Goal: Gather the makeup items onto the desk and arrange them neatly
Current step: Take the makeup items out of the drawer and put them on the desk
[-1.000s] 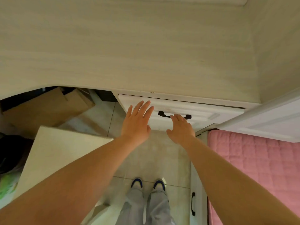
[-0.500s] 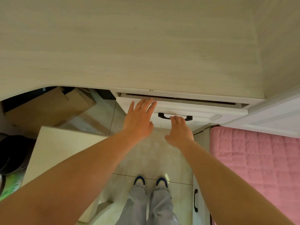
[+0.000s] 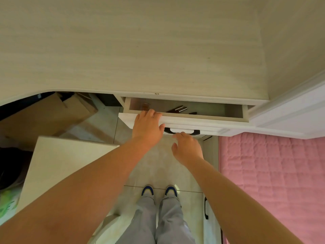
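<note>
— What's the biggest thing from where you stand?

— The desk (image 3: 140,50), a pale wood-grain top filling the upper part of the room. To the right of it lies a pink quilted bed cover (image 3: 274,182), and down on the left a cream stool top (image 3: 58,166) with cardboard boxes (image 3: 47,113) under the desk behind it.

— And the drawer?

— The white drawer (image 3: 202,123) under the desk edge stands partly pulled out. Inside it I can make out dark slim makeup sticks (image 3: 178,109) near the middle and a small brownish item at the left end, too dim to name.

— The hands?

— The left hand (image 3: 146,128) has its fingers curled over the drawer front's top edge, gripping it. The right hand (image 3: 187,147) hovers just below the black handle (image 3: 182,132), fingers loosely bent and holding nothing.

— Anything smaller?

— Blue-toed shoes (image 3: 159,190) on the tiled floor.
</note>
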The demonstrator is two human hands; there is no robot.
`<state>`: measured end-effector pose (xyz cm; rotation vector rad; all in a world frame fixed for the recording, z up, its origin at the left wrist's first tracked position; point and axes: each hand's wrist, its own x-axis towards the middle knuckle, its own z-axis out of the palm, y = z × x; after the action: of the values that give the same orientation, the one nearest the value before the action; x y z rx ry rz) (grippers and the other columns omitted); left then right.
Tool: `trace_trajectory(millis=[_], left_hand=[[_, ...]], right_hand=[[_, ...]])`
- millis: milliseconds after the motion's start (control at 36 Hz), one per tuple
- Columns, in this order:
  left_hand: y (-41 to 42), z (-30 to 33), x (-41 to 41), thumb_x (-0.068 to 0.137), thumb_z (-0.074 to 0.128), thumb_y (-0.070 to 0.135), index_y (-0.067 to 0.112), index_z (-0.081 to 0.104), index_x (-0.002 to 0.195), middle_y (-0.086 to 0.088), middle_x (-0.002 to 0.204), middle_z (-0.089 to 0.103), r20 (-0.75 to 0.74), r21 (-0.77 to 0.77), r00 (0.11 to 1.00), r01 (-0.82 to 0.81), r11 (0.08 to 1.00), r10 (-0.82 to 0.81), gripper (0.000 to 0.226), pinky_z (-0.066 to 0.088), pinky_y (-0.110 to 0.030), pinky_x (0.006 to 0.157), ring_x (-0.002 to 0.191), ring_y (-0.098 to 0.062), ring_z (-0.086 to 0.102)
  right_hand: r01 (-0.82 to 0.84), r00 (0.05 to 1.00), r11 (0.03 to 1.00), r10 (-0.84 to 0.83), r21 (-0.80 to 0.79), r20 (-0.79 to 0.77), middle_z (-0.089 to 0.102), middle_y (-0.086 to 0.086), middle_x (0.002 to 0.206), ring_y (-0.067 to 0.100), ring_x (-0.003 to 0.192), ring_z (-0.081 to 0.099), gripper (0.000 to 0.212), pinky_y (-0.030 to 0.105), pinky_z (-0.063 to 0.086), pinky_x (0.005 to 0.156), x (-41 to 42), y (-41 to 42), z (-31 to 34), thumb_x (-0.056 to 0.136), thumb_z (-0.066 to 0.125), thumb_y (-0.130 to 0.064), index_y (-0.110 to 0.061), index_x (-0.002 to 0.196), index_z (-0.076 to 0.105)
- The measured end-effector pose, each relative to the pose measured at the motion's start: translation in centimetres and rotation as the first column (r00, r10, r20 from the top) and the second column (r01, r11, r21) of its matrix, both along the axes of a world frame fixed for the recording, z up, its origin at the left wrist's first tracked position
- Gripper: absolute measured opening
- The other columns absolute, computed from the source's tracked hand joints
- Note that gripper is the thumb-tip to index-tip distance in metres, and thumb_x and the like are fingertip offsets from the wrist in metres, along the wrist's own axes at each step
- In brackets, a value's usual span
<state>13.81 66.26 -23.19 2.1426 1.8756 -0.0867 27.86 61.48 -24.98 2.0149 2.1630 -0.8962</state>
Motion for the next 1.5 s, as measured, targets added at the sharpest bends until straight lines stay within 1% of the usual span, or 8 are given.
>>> trace_trajectory(millis=[139, 250, 333, 417, 528, 917, 1222, 1500], left_hand=[[-1.2, 0.2, -0.3, 0.094, 0.046, 0.031, 0.017, 0.047, 0.13, -0.005, 0.127, 0.047, 0.017, -0.044, 1.0, -0.003, 0.999, 0.003, 0.038, 0.032, -0.036, 0.099, 0.115, -0.027, 0.042], [-2.5, 0.3, -0.5, 0.094, 0.047, 0.031, 0.019, 0.049, 0.129, -0.005, 0.125, 0.047, 0.036, -0.057, 0.999, -0.002, 0.998, 0.004, 0.037, 0.032, -0.036, 0.1, 0.114, -0.025, 0.043], [-3.6, 0.3, -0.6, 0.093, 0.048, 0.034, 0.019, 0.051, 0.125, -0.004, 0.124, 0.048, 0.06, -0.075, 0.998, -0.021, 0.997, 0.026, 0.036, 0.033, -0.035, 0.101, 0.115, -0.024, 0.043], [-4.8, 0.4, -0.9, 0.093, 0.049, 0.034, 0.02, 0.052, 0.123, -0.003, 0.123, 0.047, 0.074, -0.103, 0.997, -0.011, 0.995, 0.018, 0.033, 0.035, -0.034, 0.101, 0.114, -0.022, 0.044], [-6.3, 0.7, -1.3, 0.092, 0.049, 0.031, 0.019, 0.053, 0.12, -0.001, 0.125, 0.046, 0.104, -0.135, 0.995, 0.018, 0.991, -0.003, 0.03, 0.037, -0.032, 0.098, 0.115, -0.02, 0.043], [-9.0, 1.7, -1.8, 0.096, 0.041, 0.032, 0.019, 0.054, 0.113, -0.002, 0.115, 0.053, 0.089, -0.318, 0.995, 0.075, 0.945, -0.049, 0.025, 0.048, -0.032, 0.085, 0.101, -0.019, 0.053], [-9.6, 1.3, -1.7, 0.098, 0.032, 0.023, 0.021, 0.061, 0.111, -0.004, 0.102, 0.058, -0.024, -0.46, 0.994, 0.086, 0.884, -0.109, 0.032, 0.05, -0.033, 0.079, 0.09, -0.02, 0.055], [-10.6, 1.5, -1.8, 0.097, 0.032, 0.026, 0.021, 0.06, 0.114, -0.004, 0.105, 0.061, -0.056, -0.488, 0.986, 0.112, 0.865, -0.159, 0.033, 0.05, -0.034, 0.082, 0.094, -0.021, 0.056]], right_hand=[[0.076, 0.992, 0.904, -0.027, 0.42, -0.123, 0.065, 0.003, 0.08, 0.024, 0.073, 0.061, 0.032, 0.027, 0.052, 0.061, 0.1, -2.1, 1.1, 0.078, 0.041, -0.013, -0.01, 0.092, 0.069], [0.076, 0.997, 0.857, -0.064, 0.51, -0.041, 0.061, 0.007, 0.088, 0.027, 0.078, 0.057, 0.026, 0.034, 0.048, 0.065, 1.0, -2.3, 1.4, 0.075, 0.05, -0.015, -0.012, 0.095, 0.065], [0.087, 0.991, 0.911, -0.122, 0.404, 0.061, 0.059, 0.01, 0.106, 0.032, 0.096, 0.055, 0.031, 0.039, 0.046, 0.081, 1.3, -2.0, 1.7, 0.078, 0.064, -0.019, -0.011, 0.108, 0.062], [0.07, 0.988, 0.973, -0.098, 0.218, 0.121, 0.044, 0.005, 0.134, 0.026, 0.123, 0.038, 0.043, 0.037, 0.029, 0.105, 1.6, -2.0, 1.6, 0.092, 0.046, -0.032, -0.016, 0.132, 0.046], [0.036, 0.984, 0.997, -0.046, 0.063, 0.173, 0.036, 0.002, 0.145, 0.023, 0.134, 0.028, 0.047, 0.036, 0.018, 0.115, 1.9, -2.8, 1.1, 0.097, 0.034, -0.04, -0.021, 0.14, 0.037], [-0.018, 0.979, 0.992, 0.043, -0.123, 0.201, 0.058, 0.005, 0.115, 0.024, 0.106, 0.047, 0.036, 0.035, 0.038, 0.089, 2.0, -5.1, 1.5, 0.095, 0.029, -0.035, -0.021, 0.12, 0.051], [-0.066, 0.982, 0.952, 0.116, -0.299, 0.151, 0.057, 0.005, 0.118, 0.023, 0.108, 0.048, 0.032, 0.034, 0.04, 0.091, 2.5, -6.4, 2.0, 0.097, 0.029, -0.03, -0.017, 0.118, 0.05], [-0.047, 0.981, 0.947, 0.104, -0.317, 0.165, 0.056, 0.008, 0.115, 0.023, 0.104, 0.049, 0.036, 0.033, 0.041, 0.088, 1.9, -7.6, 2.6, 0.098, 0.024, -0.029, -0.016, 0.12, 0.05]])
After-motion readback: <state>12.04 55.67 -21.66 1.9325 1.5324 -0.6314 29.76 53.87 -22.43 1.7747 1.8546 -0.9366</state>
